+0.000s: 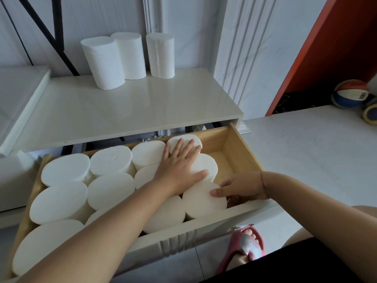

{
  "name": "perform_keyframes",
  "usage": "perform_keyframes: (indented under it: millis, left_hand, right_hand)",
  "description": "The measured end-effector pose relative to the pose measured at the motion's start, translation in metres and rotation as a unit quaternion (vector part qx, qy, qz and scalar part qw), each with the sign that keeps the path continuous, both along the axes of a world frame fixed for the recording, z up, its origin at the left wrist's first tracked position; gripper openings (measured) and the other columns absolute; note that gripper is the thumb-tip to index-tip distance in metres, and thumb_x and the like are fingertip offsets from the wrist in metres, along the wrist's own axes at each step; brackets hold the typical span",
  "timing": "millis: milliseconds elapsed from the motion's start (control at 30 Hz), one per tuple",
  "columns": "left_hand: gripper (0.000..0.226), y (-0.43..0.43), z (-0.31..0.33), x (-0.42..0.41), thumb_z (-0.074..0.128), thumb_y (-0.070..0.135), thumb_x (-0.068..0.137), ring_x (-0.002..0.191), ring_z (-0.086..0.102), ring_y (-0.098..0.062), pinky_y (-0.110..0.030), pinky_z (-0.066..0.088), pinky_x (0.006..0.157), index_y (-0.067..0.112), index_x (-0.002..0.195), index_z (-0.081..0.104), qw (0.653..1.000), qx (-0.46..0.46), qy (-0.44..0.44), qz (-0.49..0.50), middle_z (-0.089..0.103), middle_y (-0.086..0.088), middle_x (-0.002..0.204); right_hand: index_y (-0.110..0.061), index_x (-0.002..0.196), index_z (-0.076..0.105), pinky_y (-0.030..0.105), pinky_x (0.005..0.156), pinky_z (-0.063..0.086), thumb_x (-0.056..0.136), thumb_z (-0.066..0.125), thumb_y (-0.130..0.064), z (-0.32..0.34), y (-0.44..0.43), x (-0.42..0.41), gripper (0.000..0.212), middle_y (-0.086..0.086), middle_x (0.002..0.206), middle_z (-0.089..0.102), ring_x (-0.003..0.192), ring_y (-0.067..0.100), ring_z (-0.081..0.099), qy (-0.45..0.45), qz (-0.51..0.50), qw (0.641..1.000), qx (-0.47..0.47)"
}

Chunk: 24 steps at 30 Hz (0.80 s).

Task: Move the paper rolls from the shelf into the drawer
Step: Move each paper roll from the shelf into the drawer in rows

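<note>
Three soft white paper rolls (130, 56) stand at the back of the shiny cream shelf (122, 107). They are tall and round, with their long sides running up and down and their flat tops facing up. Two of them touch, and the third stands just beside them.

Below the shelf, the light wooden drawer (240, 148) with a white front is pulled out. Many more white rolls (110, 160) stand packed close inside it in rows, with their round flat ends up. The right end of the drawer shows bare smooth wood.

The left hand (179, 164) lies flat with straight, spread fingers, pressing on the tops of the back right rolls. It wears a thin gold ring (174, 154). The right hand (242, 186) holds the front right roll (202, 203). Its thumb lies on the round top and its fingers curl down the side.

A pink rubber slipper (248, 244) is on the pale floor near the drawer front.
</note>
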State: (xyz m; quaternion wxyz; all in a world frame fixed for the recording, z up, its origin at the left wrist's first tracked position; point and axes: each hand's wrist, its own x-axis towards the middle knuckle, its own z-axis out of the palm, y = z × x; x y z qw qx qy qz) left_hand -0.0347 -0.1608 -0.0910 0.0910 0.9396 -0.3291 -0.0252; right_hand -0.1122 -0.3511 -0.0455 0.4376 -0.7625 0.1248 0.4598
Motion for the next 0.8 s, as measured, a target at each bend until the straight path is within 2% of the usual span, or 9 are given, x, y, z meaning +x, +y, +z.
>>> perform_keyframes:
  millis: [67,133,233,333,467,567,667,733,800]
  left_hand:
    - [0.072,0.011,0.000,0.004,0.017,0.067,0.088,0.143,-0.015,-0.009,-0.041,-0.011,0.115,0.033,0.149,0.001,1.000,-0.002,-0.006,-0.010,-0.009,0.011,0.158]
    - [0.071,0.023,0.000,0.007,0.012,0.066,0.089,0.142,-0.017,-0.006,-0.037,-0.014,0.115,0.032,0.150,-0.001,1.000,0.004,-0.012,-0.021,-0.011,0.012,0.157]
    - [0.075,0.037,0.000,0.009,-0.001,0.068,0.083,0.138,-0.023,-0.001,-0.031,-0.019,0.111,0.032,0.149,-0.005,1.000,0.010,-0.016,-0.022,-0.015,0.013,0.156]
    - [0.078,0.043,-0.001,0.009,-0.004,0.069,0.080,0.135,-0.025,0.002,-0.029,-0.019,0.111,0.032,0.149,-0.006,1.000,0.002,-0.011,-0.014,-0.016,0.015,0.155]
    - [0.080,0.046,-0.002,0.009,-0.006,0.070,0.078,0.135,-0.027,0.002,-0.029,-0.021,0.110,0.032,0.148,-0.008,1.000,0.003,-0.015,-0.015,-0.023,0.018,0.149]
    - [0.076,0.046,-0.002,0.009,-0.004,0.068,0.081,0.137,-0.026,-0.001,-0.030,-0.020,0.111,0.032,0.148,-0.009,1.000,0.006,-0.024,-0.015,-0.025,0.018,0.148]
    - [0.069,0.048,-0.003,0.010,0.002,0.064,0.088,0.138,-0.025,-0.001,-0.031,-0.018,0.113,0.032,0.148,-0.010,1.000,0.009,-0.025,-0.013,-0.023,0.016,0.151]
    - [0.066,0.053,-0.003,0.012,0.005,0.061,0.091,0.139,-0.024,-0.002,-0.032,-0.017,0.113,0.033,0.148,-0.010,1.000,0.009,-0.025,-0.006,-0.022,0.015,0.152]
    - [0.067,0.058,-0.002,0.014,0.002,0.062,0.089,0.139,-0.024,-0.003,-0.032,-0.017,0.113,0.032,0.148,-0.011,0.999,0.016,-0.029,-0.006,-0.021,0.013,0.154]
  right_hand:
    - [-0.009,0.119,0.064,0.027,0.074,0.058,0.090,0.059,-0.047,-0.002,0.000,0.000,0.048,0.006,0.102,0.073,0.074,0.011,0.067,-0.006,-0.028,1.000,0.014]
    - [-0.018,0.136,0.050,0.039,0.095,0.052,0.091,0.057,-0.048,-0.005,0.002,0.002,0.055,0.007,0.128,0.062,0.101,0.018,0.063,-0.047,-0.063,0.997,0.015]
    - [-0.027,0.145,0.033,0.046,0.108,0.043,0.094,0.056,-0.038,-0.007,0.010,0.006,0.057,0.001,0.134,0.056,0.124,0.021,0.053,-0.104,-0.114,0.984,0.093]
    - [-0.030,0.135,0.040,0.040,0.105,0.047,0.096,0.053,-0.028,-0.010,0.019,0.007,0.041,0.001,0.130,0.061,0.119,0.020,0.059,-0.120,-0.094,0.974,0.164]
    - [-0.025,0.124,0.051,0.029,0.088,0.056,0.097,0.051,-0.024,-0.007,0.026,0.011,0.028,0.001,0.117,0.068,0.103,0.014,0.067,-0.092,-0.095,0.969,0.207]
    - [-0.021,0.124,0.053,0.033,0.092,0.055,0.098,0.050,-0.026,-0.008,0.026,0.012,0.027,0.003,0.116,0.068,0.101,0.016,0.066,-0.082,-0.111,0.968,0.211]
    - [-0.019,0.136,0.041,0.049,0.098,0.051,0.093,0.058,-0.031,-0.013,0.036,0.011,0.048,0.011,0.125,0.063,0.108,0.026,0.064,-0.093,-0.170,0.968,0.157]
    - [-0.023,0.145,0.024,0.051,0.093,0.053,0.088,0.068,-0.029,-0.018,0.043,0.010,0.073,0.014,0.130,0.056,0.113,0.032,0.061,-0.120,-0.182,0.972,0.084]
    - [-0.023,0.148,0.015,0.049,0.091,0.054,0.085,0.071,-0.024,-0.020,0.045,0.008,0.084,0.014,0.131,0.053,0.113,0.032,0.060,-0.120,-0.171,0.976,0.067]
